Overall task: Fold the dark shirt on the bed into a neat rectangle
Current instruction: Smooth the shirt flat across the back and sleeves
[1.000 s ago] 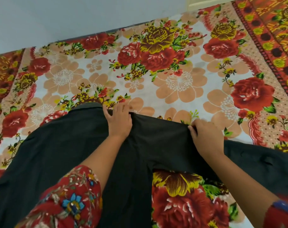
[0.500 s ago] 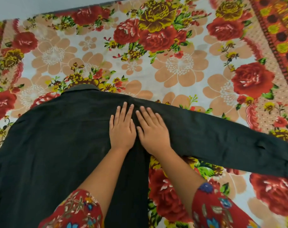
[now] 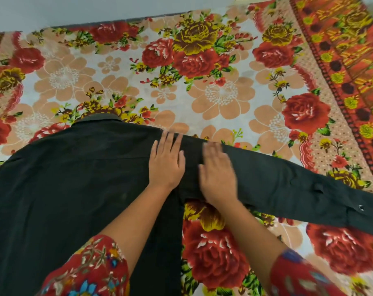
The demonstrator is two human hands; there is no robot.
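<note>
The dark shirt (image 3: 64, 189) lies spread flat on the bed. It covers the near left part of the bedsheet (image 3: 224, 97), and its body fills the lower left of the view. The cloth is matte black and mostly smooth, with a few shallow creases. Its collar (image 3: 100, 118) forms a narrow curved band at the far edge. One long shirt sleeve (image 3: 288, 189) runs out to the right as a tapering strip, rumpled near the cuff, where a small round button (image 3: 361, 207) shows.

Both hands lie palm down on the shirt where that sleeve joins the body. The left hand (image 3: 167, 161) rests flat on the shoulder, its fingers straight and slightly apart, gripping nothing. The right hand (image 3: 218, 178) lies just beside it on the start of the sleeve. It is blurred, but its fingers read as stretched out flat on the cloth, with nothing pinched.

The bedsheet is a printed fabric with large red roses, flat peach blossoms and yellow blooms with green leaves on a pale ground. An orange-red patterned border band runs down its right side. Beyond its far edge is a plain pale wall (image 3: 96, 7).

In count, there is one shirt, one collar, one shirt sleeve in view, one button and two hands. There are also two red floral cuffs on the person's arms, the left cuff (image 3: 89, 270) and the right cuff (image 3: 298, 274).
</note>
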